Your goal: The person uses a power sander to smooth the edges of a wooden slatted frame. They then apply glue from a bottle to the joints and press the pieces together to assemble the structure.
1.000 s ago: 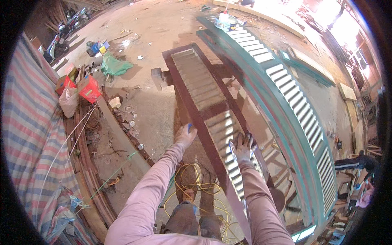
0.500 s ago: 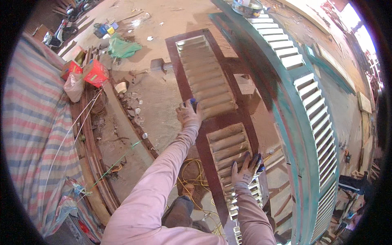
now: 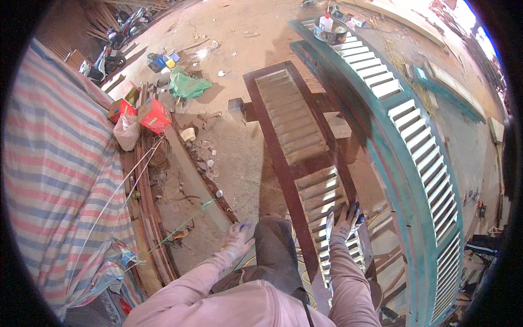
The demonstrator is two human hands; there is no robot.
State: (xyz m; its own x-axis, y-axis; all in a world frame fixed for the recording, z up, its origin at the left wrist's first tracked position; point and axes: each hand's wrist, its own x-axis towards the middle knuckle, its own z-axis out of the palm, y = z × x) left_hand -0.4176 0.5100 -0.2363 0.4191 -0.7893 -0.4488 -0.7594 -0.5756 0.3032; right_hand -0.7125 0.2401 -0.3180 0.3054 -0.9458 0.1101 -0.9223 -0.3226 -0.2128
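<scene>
A dark red-brown louvered shutter lies lengthwise in front of me, its slats looking dusty. My right hand, in a pale glove with dark blue fingertips, rests on the slats of its nearer panel near the right edge. Its fingers are spread and hold nothing. My left hand, gloved likewise, is off the shutter, beside my left knee. Its fingers look stretched out, with nothing seen in them.
On the right stands a long green-framed shutter with pale slats, bearing a round tin and a white bottle. Left lie wooden planks, red boxes, a green cloth and a striped tarp.
My left hand has left the shutter's left edge and come back toward my knee. My right hand stays on the slats. The view has shifted, and sunlight now falls on the nearer panel.
</scene>
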